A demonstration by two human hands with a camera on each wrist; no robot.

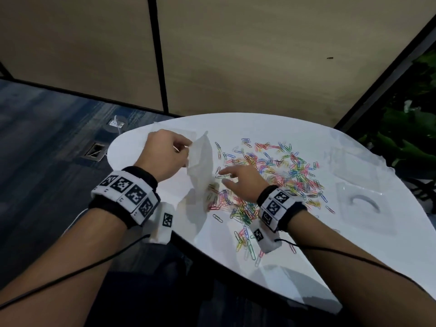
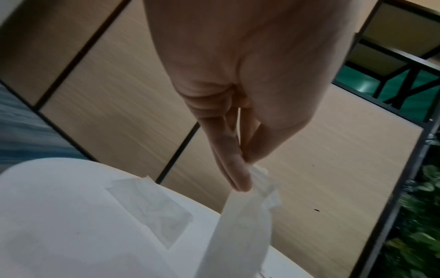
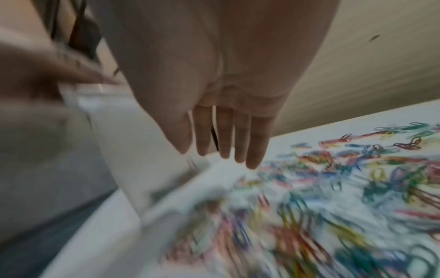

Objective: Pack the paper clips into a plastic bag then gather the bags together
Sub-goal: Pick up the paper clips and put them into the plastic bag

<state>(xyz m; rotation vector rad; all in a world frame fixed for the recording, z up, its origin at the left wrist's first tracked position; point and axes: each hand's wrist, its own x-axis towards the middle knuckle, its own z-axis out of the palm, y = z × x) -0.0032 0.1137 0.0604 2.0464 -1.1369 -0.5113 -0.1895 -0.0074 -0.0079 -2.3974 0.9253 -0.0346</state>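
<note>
Many coloured paper clips (image 1: 271, 175) lie scattered over the white round table (image 1: 271, 244). My left hand (image 1: 165, 152) pinches the top edge of a clear plastic bag (image 1: 201, 164) and holds it upright above the table; the pinch shows in the left wrist view, where the bag (image 2: 240, 225) hangs from my left fingertips (image 2: 240, 180). A few clips sit at the bag's bottom (image 1: 212, 197). My right hand (image 1: 238, 178) hovers over the clips (image 3: 333, 188) just right of the bag (image 3: 133, 150), fingers (image 3: 238, 143) straight and holding nothing.
More flat clear bags lie on the table at the right (image 1: 363, 204) and at the far left (image 2: 152, 210). Wooden wall panels (image 1: 236, 55) stand behind the table, green plants (image 1: 408, 142) to the right. Dark carpet lies at the left.
</note>
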